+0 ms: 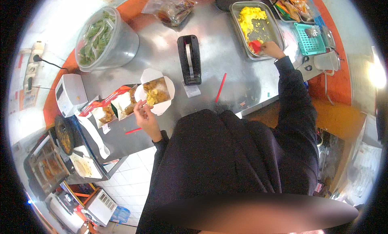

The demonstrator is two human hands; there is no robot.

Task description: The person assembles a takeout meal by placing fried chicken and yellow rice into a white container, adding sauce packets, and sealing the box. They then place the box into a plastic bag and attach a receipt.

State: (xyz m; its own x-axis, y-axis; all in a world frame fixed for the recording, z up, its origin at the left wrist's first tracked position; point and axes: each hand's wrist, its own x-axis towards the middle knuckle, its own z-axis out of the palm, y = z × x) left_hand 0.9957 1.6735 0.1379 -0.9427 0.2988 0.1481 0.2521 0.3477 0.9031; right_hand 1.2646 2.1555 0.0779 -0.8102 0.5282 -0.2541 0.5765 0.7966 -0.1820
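My right hand (271, 49) holds a red scoop or spoon (255, 46) low in a metal tray (282, 36). Yellow scrambled egg (250, 17) lies heaped along the tray's left and far side. My left hand (147, 118) is beside the near-left flap of an opened white food carton (159, 108); its loosely bent fingers hold nothing, and contact with the flap is unclear. Inside that carton are yellow egg (156, 97), browned pieces and what looks like white rice. Left of it, red-and-white cartons (104, 102) hold browned food and white packets.
A black tape dispenser (189, 61) stands mid-table above a paper slip (191, 90). Red sticks (221, 87) lie nearby. Around the table are a plastic tub of leaves (124, 49), a bagged item (174, 14), a receipt printer (71, 96), and a teal basket (306, 44).
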